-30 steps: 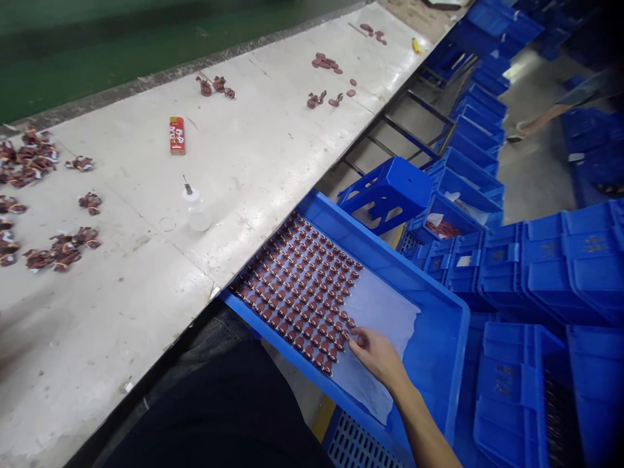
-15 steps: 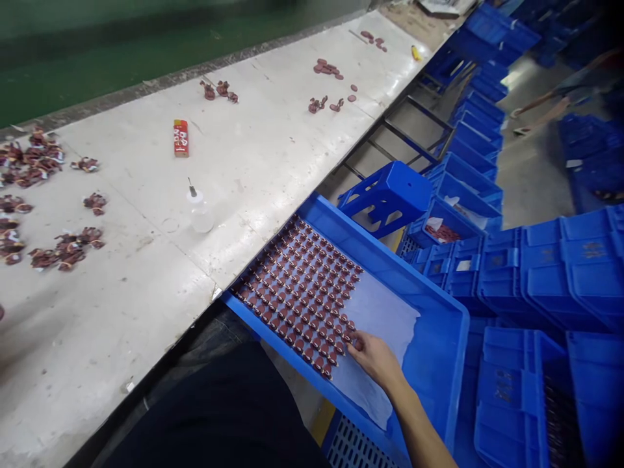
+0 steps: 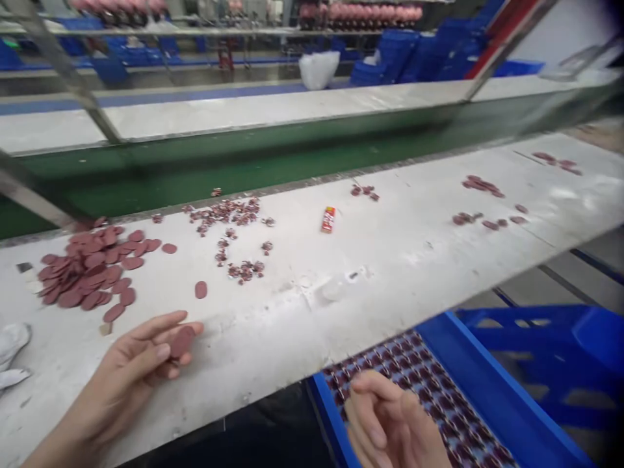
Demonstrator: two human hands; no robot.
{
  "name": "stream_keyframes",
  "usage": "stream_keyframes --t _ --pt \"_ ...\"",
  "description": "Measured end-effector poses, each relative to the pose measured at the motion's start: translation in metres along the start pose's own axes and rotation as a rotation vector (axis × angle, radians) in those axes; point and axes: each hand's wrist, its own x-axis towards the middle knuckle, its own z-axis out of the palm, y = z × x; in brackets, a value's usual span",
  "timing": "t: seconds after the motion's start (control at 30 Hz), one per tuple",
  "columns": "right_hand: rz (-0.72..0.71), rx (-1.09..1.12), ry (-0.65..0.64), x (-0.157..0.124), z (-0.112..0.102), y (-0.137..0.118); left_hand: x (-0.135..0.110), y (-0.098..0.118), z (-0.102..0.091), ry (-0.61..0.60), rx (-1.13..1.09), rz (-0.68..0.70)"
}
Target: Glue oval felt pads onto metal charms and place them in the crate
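My left hand [image 3: 127, 367] rests above the white bench top [image 3: 390, 279], holding a flat maroon oval disc [image 3: 182, 342] between thumb and fingers. A heap of matching discs [image 3: 88, 273] lies to its left, with one loose disc [image 3: 201, 290] nearby. My right hand [image 3: 390, 422] hangs blurred over the rows of small maroon pieces [image 3: 414, 383] in a blue tray [image 3: 487, 383]. Its fingers are curled together, and their tips hide whatever may lie between them.
Scattered small maroon pieces [image 3: 227, 214] and a red box [image 3: 328, 220] lie on the bench. A green belt [image 3: 195, 156] runs behind it. A white glove [image 3: 12, 351] lies at the left edge, and a blue crate [image 3: 546, 344] stands at right.
My view has swung up and left, bringing the disc heap and far benches into sight. My left hand has appeared holding a disc. My right hand has left the tray's paper and curled its fingers.
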Motion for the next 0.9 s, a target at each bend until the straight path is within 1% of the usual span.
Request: stream_keyframes --t 0.03,0.07,0.13,0.17,0.2,0.23,0.3,0.33,0.37,0.4,0.43,0.5,0.53,0.57,0.63,0.73,0.8,0.9 --pt "0.088 0.233 -0.129 0.017 0.017 -0.001 -0.005 -0.004 0.002 -0.024 -0.057 -0.018" --pt "0.162 0.456 -0.231 0.036 0.030 -0.003 -0.009 -0.007 0.004 -0.037 -0.114 -0.034" --pt "0.253 0.829 -0.374 0.075 0.042 -0.012 -0.014 -0.015 0.005 -0.070 -0.231 -0.076" --pt "0.284 0.937 -0.422 0.094 0.043 -0.018 -0.015 -0.018 0.006 -0.101 -0.290 -0.095" --pt "0.314 0.989 -0.456 0.111 0.044 -0.024 -0.015 -0.022 0.006 -0.144 -0.344 -0.111" --pt "0.344 0.992 -0.478 0.126 0.044 -0.031 -0.014 -0.025 0.007 -0.195 -0.390 -0.123" --pt "0.386 0.963 -0.505 0.142 0.047 -0.040 -0.010 -0.031 0.008 -0.302 -0.469 -0.133" --pt "0.384 0.948 -0.503 0.144 0.051 -0.042 -0.008 -0.034 0.009 -0.348 -0.502 -0.135" --pt "0.360 0.906 -0.471 0.141 0.057 -0.042 -0.005 -0.037 0.010 -0.384 -0.532 -0.136" --pt "0.315 0.817 -0.412 0.134 0.065 -0.040 -0.003 -0.040 0.010 -0.410 -0.560 -0.136" --pt "0.260 0.675 -0.338 0.124 0.074 -0.037 -0.001 -0.043 0.011 -0.430 -0.585 -0.137" --pt "0.151 0.283 -0.209 0.103 0.093 -0.026 0.002 -0.048 0.013 -0.461 -0.622 -0.136" --pt "0.115 0.094 -0.184 0.095 0.103 -0.019 0.002 -0.049 0.013 -0.468 -0.636 -0.130" --pt "0.096 -0.051 -0.186 0.088 0.113 -0.013 0.002 -0.050 0.014 -0.469 -0.647 -0.118" --pt "0.074 -0.224 -0.212 0.081 0.129 -0.001 0.003 -0.051 0.014 -0.458 -0.661 -0.080" --pt "0.082 -0.297 -0.213 0.080 0.141 0.008 0.004 -0.050 0.013 -0.462 -0.679 -0.022" --pt "0.091 -0.311 -0.217 0.082 0.143 0.008 0.005 -0.049 0.014 -0.468 -0.696 -0.006" --pt "0.079 -0.337 -0.274 0.081 0.141 0.001 0.006 -0.049 0.015 -0.448 -0.720 -0.034"
